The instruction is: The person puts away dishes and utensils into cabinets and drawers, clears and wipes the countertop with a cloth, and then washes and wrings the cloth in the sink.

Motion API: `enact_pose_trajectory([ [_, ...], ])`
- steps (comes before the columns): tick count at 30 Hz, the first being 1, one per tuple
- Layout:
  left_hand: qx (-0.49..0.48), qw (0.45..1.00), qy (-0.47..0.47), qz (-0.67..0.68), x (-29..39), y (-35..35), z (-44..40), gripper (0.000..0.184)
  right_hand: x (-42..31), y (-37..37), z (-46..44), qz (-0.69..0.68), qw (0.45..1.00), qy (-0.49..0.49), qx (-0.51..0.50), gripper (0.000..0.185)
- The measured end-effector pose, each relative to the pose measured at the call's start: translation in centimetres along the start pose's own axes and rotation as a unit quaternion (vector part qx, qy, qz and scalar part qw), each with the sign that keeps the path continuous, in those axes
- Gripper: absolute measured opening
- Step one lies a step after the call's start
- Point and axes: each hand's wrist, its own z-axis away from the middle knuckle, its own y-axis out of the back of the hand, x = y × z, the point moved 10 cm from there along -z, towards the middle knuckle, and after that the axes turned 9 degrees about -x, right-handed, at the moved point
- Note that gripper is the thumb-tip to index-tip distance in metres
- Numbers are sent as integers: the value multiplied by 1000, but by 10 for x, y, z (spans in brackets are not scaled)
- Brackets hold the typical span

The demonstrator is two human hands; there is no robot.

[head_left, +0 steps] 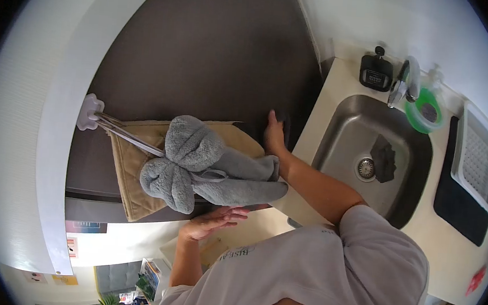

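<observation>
My left hand (215, 222) is open, its fingers stretched out near the edge of a large dark panel (206, 52), just below a hanging grey plush towel (196, 143). My right hand (275, 136) lies against the panel near the counter, its thumb raised and the other fingers mostly hidden. It seems closed on something dark that I cannot make out. The grey towel hangs by a strap over a tan quilted cloth (129, 186), from a white hook (89, 112) on the panel.
At the right, a counter (332, 90) holds a steel sink (343, 126) with a dark cloth (383, 158) inside. Around it are a black bottle (376, 72), a faucet (413, 80), a green bowl (425, 112), a black mat (460, 212) and a white rack (478, 162).
</observation>
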Motion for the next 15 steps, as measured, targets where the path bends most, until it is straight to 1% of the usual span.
enact_pose_trajectory([
  [2,-16,1000,2,-6,-3,1,0,64,-40,-21,13,81,994,67,39,74],
  [3,-9,1000,16,-12,-7,3,1,69,-89,-16,27,13,996,86,12,72],
  [5,5,999,37,-19,-11,8,-2,80,-155,-4,-20,-56,979,187,-53,64],
  [6,-8,1000,13,-24,-8,6,-2,79,-165,10,-48,-23,976,206,-67,64],
  [7,-5,1000,11,-20,-10,2,-2,79,-165,29,-79,23,973,227,-40,65],
  [8,-5,1000,9,-23,-8,1,-2,78,-152,41,-79,-12,977,211,-11,65],
  [9,-6,1000,5,-30,-4,3,-3,78,-131,45,-88,-39,983,178,-10,67],
  [10,-29,999,2,-42,-5,2,-4,80,-103,50,-90,-63,987,146,-9,70],
  [11,-26,999,-3,-44,-3,2,-5,80,-73,57,-96,-83,990,113,-5,72],
  [12,-24,999,-10,-47,0,0,-4,81,-38,61,-95,-77,993,91,-3,70],
  [13,-21,998,-17,-50,3,-1,-4,81,-7,61,-83,-71,995,70,0,67],
  [15,-17,999,-21,-43,3,0,-3,91,14,42,3,-17,995,100,-5,63],
])
